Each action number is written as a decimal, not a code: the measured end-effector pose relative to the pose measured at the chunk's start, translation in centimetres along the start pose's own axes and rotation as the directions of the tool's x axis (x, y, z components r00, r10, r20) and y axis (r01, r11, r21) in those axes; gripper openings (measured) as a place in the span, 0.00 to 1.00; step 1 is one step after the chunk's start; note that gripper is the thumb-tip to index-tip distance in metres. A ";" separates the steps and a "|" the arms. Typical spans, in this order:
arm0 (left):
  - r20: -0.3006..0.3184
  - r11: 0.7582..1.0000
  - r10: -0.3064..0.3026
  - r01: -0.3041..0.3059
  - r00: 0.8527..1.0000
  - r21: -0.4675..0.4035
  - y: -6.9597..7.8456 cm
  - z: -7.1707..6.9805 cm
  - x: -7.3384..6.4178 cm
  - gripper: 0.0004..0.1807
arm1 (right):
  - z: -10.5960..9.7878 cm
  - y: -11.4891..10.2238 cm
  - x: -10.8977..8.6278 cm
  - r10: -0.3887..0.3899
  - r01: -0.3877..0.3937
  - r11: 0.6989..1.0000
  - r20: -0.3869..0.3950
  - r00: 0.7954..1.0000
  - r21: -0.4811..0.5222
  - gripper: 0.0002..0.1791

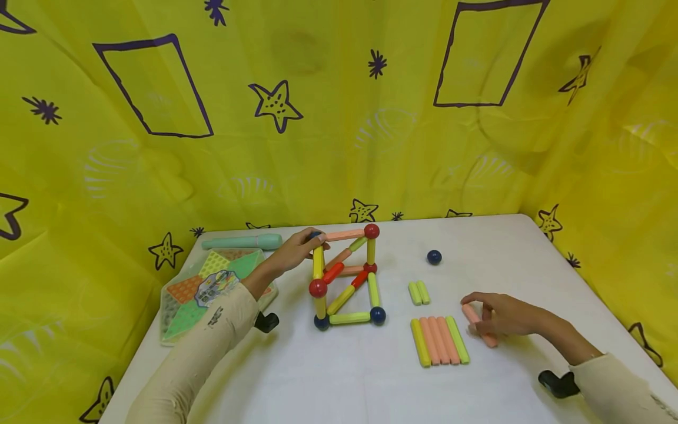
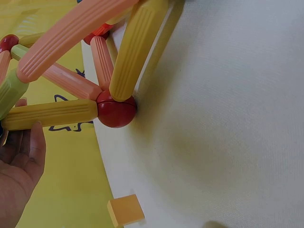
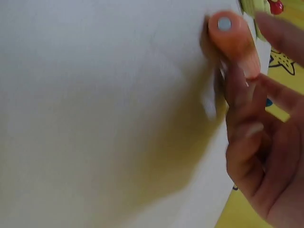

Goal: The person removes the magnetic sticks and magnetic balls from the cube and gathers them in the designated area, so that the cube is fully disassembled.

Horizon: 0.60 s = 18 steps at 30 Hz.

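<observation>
My left hand grips the upper left back corner of a frame built from magnetic rods and balls, at a dark blue ball mostly covered by the fingers. In the left wrist view, its fingers lie round the end of a yellow magnetic rod that meets a red ball. Red, yellow, pink and green rods make up the frame, which stands on the table. To the right, my right hand pinches a pink magnetic rod low over the tabletop. A pale metal disc shows in that rod's end.
Beside the right hand lies a row of yellow, pink and green rods. Two short green rods and a loose blue ball lie behind it. A patterned box and a teal cylindrical object occupy the table's left side.
</observation>
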State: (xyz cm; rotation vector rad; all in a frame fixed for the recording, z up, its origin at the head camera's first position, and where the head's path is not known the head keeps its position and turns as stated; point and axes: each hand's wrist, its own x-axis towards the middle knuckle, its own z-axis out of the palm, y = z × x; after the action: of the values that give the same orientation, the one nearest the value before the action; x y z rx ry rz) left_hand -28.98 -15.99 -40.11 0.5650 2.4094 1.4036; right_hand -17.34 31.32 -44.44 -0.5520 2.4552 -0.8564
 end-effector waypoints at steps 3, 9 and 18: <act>-0.004 1.000 -0.004 0.004 1.000 0.003 0.0 0.0 0.0 0.25 | -0.2 0.8 -0.3 -0.056 0.039 0.989 0.117 0.992 0.140 0.39; -0.001 1.000 -0.004 0.004 1.000 0.002 0.0 0.0 0.0 0.24 | 0.4 1.2 -0.4 -0.133 0.081 0.949 0.155 0.979 0.304 0.37; 0.005 1.000 -0.003 0.002 1.000 0.004 0.3 0.0 0.0 0.23 | 1.1 0.5 -0.5 -0.157 0.087 0.930 0.171 0.973 0.358 0.33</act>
State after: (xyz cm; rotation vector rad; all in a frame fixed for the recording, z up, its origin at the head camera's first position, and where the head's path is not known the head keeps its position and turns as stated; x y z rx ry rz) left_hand -28.88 -15.88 -39.90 0.5655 2.4091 1.3950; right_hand -16.42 31.47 -45.41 -0.6292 2.0447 -1.1958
